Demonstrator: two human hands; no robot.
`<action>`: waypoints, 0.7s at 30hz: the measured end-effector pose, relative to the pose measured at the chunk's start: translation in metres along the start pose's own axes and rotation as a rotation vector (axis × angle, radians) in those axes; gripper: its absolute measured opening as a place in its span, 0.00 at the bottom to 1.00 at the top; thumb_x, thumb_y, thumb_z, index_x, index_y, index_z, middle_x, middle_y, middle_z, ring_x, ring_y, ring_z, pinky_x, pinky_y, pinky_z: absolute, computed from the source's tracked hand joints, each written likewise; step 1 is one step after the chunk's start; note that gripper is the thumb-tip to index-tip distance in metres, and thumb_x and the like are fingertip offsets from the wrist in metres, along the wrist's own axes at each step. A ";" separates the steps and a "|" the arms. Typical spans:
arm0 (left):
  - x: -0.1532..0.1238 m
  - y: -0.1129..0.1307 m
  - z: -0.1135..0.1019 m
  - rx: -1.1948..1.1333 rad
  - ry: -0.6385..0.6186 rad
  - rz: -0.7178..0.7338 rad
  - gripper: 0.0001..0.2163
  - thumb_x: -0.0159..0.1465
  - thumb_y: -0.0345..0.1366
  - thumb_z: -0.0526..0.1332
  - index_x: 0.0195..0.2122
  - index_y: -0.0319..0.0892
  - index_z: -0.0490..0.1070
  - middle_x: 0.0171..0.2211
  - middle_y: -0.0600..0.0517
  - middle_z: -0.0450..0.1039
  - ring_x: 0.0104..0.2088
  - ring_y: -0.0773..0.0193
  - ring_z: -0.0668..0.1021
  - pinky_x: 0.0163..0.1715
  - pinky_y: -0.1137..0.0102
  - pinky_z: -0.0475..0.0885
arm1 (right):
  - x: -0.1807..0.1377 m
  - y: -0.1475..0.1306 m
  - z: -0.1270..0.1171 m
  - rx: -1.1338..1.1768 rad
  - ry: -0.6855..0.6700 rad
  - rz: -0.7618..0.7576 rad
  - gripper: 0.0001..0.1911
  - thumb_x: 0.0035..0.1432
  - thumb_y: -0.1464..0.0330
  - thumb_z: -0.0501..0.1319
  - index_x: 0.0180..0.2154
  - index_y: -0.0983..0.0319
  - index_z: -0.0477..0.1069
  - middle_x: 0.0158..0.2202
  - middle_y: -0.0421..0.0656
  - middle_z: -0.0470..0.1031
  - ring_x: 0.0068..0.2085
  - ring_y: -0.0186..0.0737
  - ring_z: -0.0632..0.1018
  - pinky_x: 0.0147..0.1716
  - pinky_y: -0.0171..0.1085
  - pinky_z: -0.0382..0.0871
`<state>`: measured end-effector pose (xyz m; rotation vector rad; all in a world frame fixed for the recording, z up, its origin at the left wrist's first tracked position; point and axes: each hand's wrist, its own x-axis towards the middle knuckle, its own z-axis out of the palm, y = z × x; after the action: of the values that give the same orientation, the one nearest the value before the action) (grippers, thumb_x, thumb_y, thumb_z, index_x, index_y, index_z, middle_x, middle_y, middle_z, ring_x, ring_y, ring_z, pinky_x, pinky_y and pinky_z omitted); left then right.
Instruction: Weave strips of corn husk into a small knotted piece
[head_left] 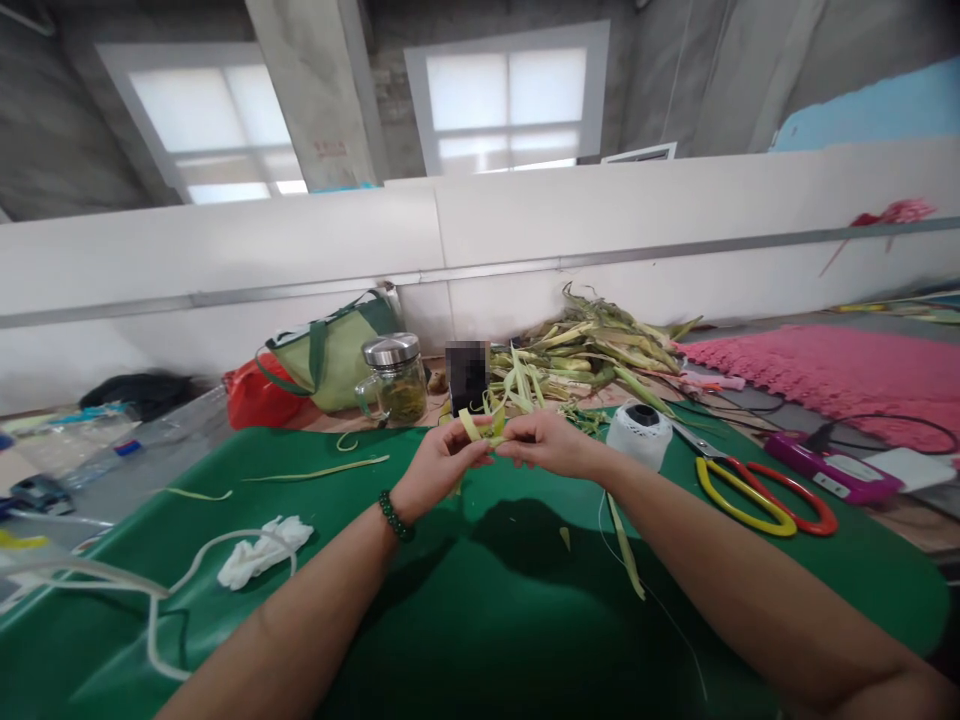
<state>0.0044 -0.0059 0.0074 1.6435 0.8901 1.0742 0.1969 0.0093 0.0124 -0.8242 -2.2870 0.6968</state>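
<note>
Above the green mat, my left hand (442,462) and my right hand (546,442) meet at their fingertips. Between them is a small bundle of pale green husk strips (487,437), pinched from both sides. One flat strip loops up by the left thumb, while the fingers hide part of the bundle. A beaded bracelet (395,515) circles the left wrist. Just right of my right hand stands a spool of white thread (640,435), its loose end trailing down the mat. Below it lies a narrow husk strip (626,548).
Scissors (757,490) with yellow and red handles lie at right, near a purple power strip (832,468). Behind are a husk pile (600,340), a dark phone-like object (468,385), a glass jar (395,385) and a green bag (330,360). Crumpled tissue (264,552) and a white cable (154,610) lie left.
</note>
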 end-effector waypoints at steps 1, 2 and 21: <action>-0.001 0.001 -0.001 0.022 -0.017 -0.011 0.17 0.50 0.45 0.67 0.36 0.38 0.75 0.29 0.49 0.78 0.29 0.62 0.78 0.31 0.70 0.73 | 0.000 0.000 -0.001 -0.013 0.010 -0.024 0.18 0.58 0.60 0.56 0.21 0.64 0.66 0.18 0.37 0.65 0.21 0.28 0.65 0.21 0.29 0.56; -0.001 0.002 -0.001 0.044 -0.036 -0.020 0.17 0.50 0.45 0.67 0.36 0.38 0.76 0.28 0.49 0.78 0.29 0.62 0.78 0.31 0.70 0.73 | -0.001 -0.001 -0.002 -0.040 0.019 -0.044 0.17 0.58 0.61 0.56 0.21 0.64 0.67 0.18 0.37 0.65 0.21 0.28 0.64 0.21 0.29 0.55; 0.002 -0.003 -0.009 0.213 -0.103 -0.101 0.12 0.54 0.42 0.64 0.32 0.36 0.74 0.23 0.51 0.74 0.25 0.65 0.76 0.27 0.72 0.71 | -0.005 -0.006 -0.018 -0.121 -0.004 0.042 0.22 0.57 0.55 0.56 0.22 0.66 0.69 0.19 0.38 0.65 0.22 0.29 0.63 0.22 0.30 0.53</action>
<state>-0.0037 -0.0002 0.0065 1.7906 1.0356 0.8407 0.2098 0.0069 0.0262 -0.9298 -2.3399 0.5832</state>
